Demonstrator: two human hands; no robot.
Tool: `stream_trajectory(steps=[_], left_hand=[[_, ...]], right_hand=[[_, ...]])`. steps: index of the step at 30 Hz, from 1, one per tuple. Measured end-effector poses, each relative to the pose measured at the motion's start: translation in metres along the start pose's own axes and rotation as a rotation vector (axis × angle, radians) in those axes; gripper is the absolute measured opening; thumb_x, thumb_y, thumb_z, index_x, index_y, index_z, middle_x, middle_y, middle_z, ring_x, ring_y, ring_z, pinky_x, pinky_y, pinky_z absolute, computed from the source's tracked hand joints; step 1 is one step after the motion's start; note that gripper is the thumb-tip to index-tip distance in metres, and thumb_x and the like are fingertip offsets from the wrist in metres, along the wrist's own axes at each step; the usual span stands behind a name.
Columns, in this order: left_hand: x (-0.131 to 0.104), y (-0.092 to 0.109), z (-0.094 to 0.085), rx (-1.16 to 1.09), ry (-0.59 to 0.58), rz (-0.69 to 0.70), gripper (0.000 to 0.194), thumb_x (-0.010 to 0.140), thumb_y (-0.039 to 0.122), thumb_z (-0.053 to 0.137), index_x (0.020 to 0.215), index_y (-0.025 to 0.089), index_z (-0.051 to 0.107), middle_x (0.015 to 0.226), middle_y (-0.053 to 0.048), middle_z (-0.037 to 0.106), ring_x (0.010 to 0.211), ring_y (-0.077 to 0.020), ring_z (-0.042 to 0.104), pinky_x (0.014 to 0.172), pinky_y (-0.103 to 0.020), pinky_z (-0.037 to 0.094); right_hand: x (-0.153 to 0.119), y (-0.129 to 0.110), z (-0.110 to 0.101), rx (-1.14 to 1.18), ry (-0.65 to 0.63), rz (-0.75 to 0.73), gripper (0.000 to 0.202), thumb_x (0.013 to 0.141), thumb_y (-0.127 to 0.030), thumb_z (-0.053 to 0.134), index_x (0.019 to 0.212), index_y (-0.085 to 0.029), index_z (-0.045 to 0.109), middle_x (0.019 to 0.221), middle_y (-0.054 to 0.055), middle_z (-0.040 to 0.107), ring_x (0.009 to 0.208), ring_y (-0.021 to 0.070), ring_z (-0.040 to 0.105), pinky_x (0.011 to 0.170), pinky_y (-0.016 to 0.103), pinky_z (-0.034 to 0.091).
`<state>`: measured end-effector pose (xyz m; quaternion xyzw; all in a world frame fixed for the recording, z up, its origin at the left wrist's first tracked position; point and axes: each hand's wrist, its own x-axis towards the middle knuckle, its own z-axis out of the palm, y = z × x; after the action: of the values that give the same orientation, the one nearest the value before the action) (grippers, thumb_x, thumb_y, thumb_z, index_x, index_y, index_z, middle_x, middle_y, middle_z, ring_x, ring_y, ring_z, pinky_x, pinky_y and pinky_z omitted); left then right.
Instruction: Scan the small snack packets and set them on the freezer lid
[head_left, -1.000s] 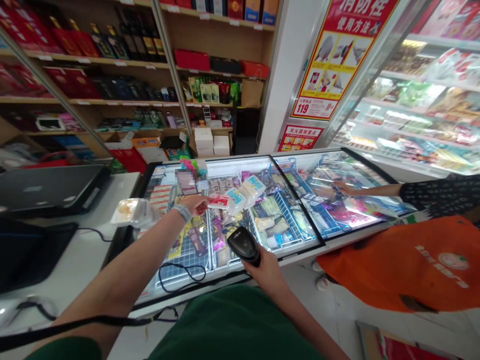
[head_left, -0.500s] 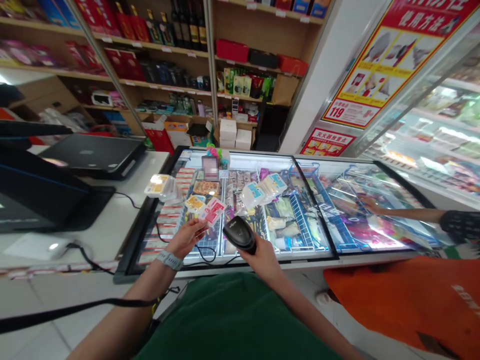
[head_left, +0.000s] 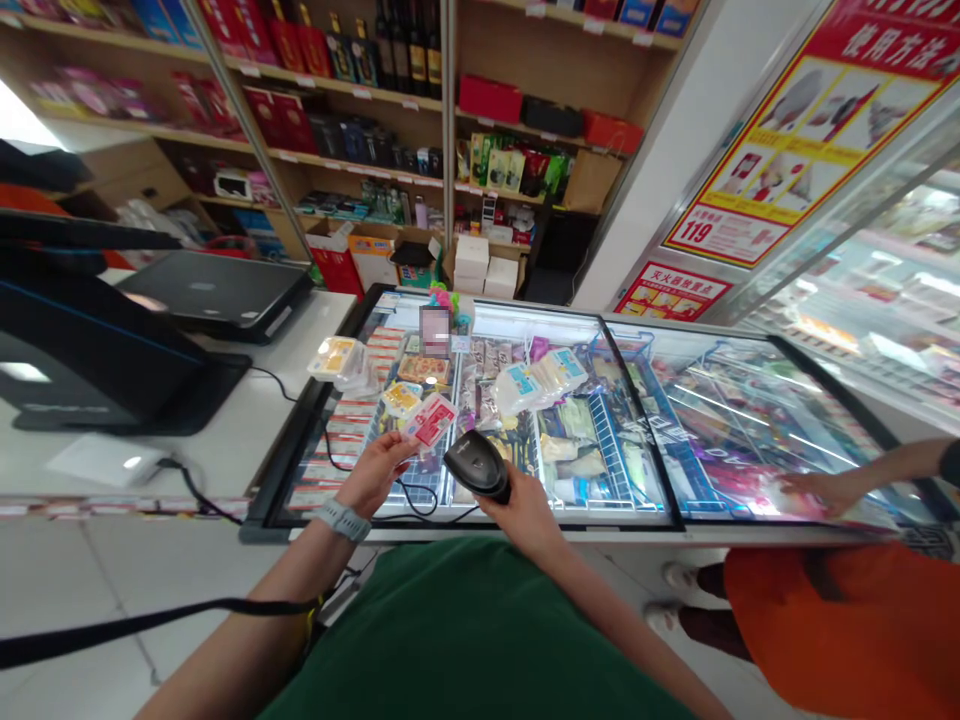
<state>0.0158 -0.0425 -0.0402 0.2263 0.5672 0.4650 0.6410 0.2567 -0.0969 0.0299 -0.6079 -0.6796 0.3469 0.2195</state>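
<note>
Between the fingers of my left hand (head_left: 380, 467) is a clear plastic food pack with a red and white label (head_left: 431, 421), held above the glass lid of a chest freezer (head_left: 491, 512). My right hand (head_left: 526, 515) is wrapped round a black barcode scanner (head_left: 478, 464), its head pointing up and left beside the red-labelled pack. Just behind that pack lies a yellow-labelled pack (head_left: 403, 399). Blue-labelled packs (head_left: 521, 384) rest on the glass to the right. Another group of yellow-labelled packs (head_left: 335, 357) stands at the freezer's left edge.
On the left counter (head_left: 217, 455) stand a black screen terminal (head_left: 97, 345) and a white box-like device (head_left: 109, 460) with a cable. A co-worker's hand (head_left: 821, 490) is over the right freezer section. Stocked shelves (head_left: 360, 90) line the back, and a red poster (head_left: 810, 120) hangs on a pillar.
My view has shifted slightly left. My hands keep nearly the same hold on the pack and scanner. The co-worker's hand has moved toward the front of the freezer, and their orange clothing has moved right.
</note>
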Motion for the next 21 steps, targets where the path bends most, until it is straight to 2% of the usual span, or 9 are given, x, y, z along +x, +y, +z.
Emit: stream_trajectory(steps=[8,11,16,21], left_hand=[[0.004,-0.005,0.002,-0.016,-0.004,-0.007,0.033,0.057,0.028,0.085,0.074,0.018,0.059,0.078,0.000,0.066,0.069,-0.0102,0.058,0.063,-0.022,0.041],[0.012,-0.008,-0.003,-0.097,0.014,-0.071,0.026,0.063,0.024,0.082,0.076,0.017,0.061,0.079,-0.001,0.067,0.070,-0.0103,0.060,0.062,-0.021,0.044],[0.050,-0.011,-0.020,-0.318,0.180,-0.187,0.010,0.077,0.009,0.069,0.078,0.014,0.061,0.074,-0.004,0.064,0.064,-0.0095,0.060,0.058,-0.019,0.049],[0.097,-0.007,-0.027,-0.349,0.320,-0.212,0.016,0.076,0.001,0.066,0.076,0.014,0.056,0.069,-0.002,0.061,0.059,-0.0080,0.058,0.055,-0.017,0.050]], right_hand=[[0.003,0.006,-0.002,0.017,0.004,0.014,0.025,0.075,-0.023,0.070,0.099,-0.018,0.064,0.091,0.006,0.073,0.085,0.0228,0.068,0.070,0.026,0.046],[0.004,0.007,-0.002,0.027,0.001,0.020,0.026,0.076,-0.024,0.070,0.100,-0.017,0.064,0.092,0.007,0.073,0.087,0.0234,0.068,0.071,0.027,0.047],[0.004,0.013,-0.004,0.060,0.010,0.014,0.026,0.077,-0.027,0.070,0.101,-0.017,0.064,0.091,0.006,0.073,0.086,0.0234,0.068,0.071,0.027,0.047],[0.000,0.019,-0.007,0.071,0.037,0.034,0.025,0.078,-0.028,0.069,0.100,-0.017,0.065,0.090,0.006,0.073,0.087,0.0242,0.068,0.071,0.027,0.047]])
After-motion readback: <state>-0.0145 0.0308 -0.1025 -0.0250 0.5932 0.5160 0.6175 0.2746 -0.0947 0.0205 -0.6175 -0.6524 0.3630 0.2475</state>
